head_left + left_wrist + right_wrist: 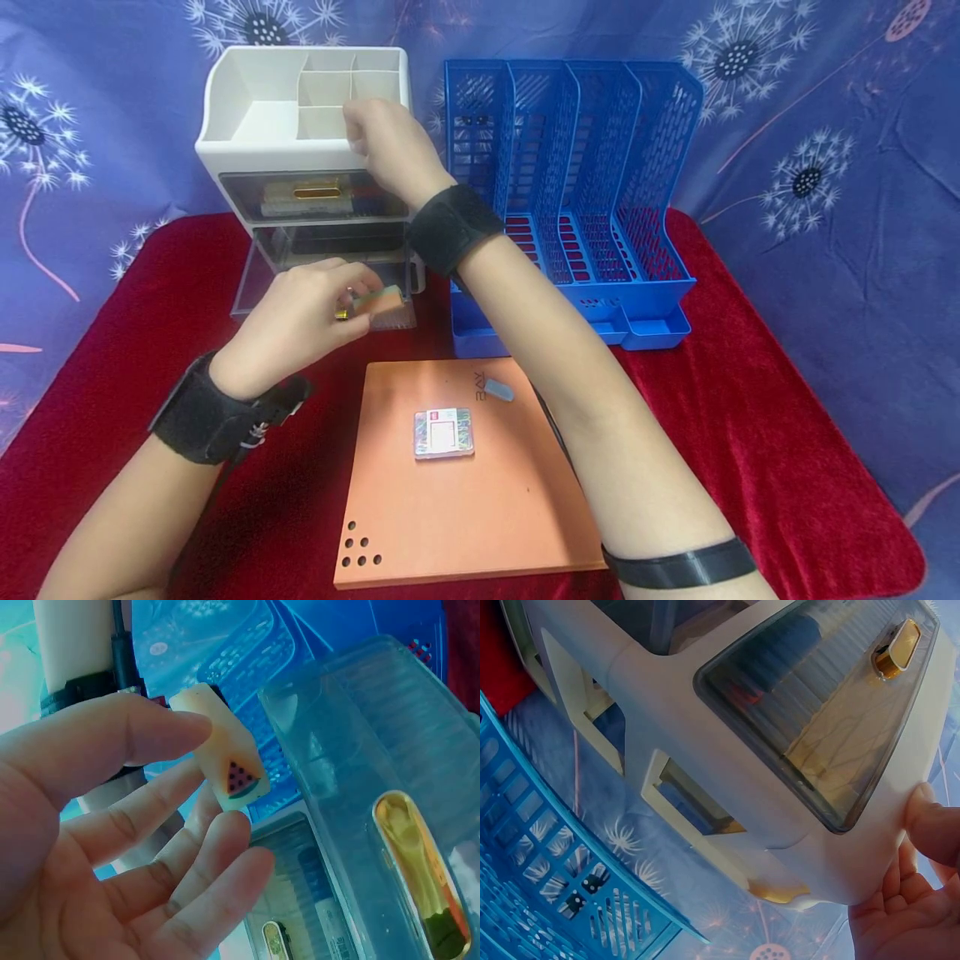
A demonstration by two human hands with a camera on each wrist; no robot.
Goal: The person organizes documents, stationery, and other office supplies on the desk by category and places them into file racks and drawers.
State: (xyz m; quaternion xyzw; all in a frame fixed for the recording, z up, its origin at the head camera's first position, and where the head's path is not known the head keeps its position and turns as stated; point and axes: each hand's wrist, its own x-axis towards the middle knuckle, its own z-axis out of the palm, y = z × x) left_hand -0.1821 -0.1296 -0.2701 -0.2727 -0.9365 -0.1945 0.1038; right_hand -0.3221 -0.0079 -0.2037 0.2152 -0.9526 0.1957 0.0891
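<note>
My left hand (pixel 296 317) pinches a small eraser (pixel 384 302) between thumb and fingers, just over the pulled-out lower drawer (pixel 251 287) of a white desk organizer (pixel 273 156). In the left wrist view the eraser (pixel 225 742) shows a watermelon-slice picture, and the other fingers are spread below it. The clear drawer (pixel 337 742) with its gold handle is close beside. My right hand (pixel 393 150) grips the organizer's top front rim near its right corner. In the right wrist view its thumb lies on the outer face. The upper drawer (pixel 255 200) is closed, with things inside.
A blue file rack (pixel 573 292) with several slots stands right of the organizer. On the orange board (pixel 465 525) in front lie a clear box of small colourful items (pixel 443 433) and a small translucent piece (pixel 498 389). Red cloth (pixel 787 467) covers the table.
</note>
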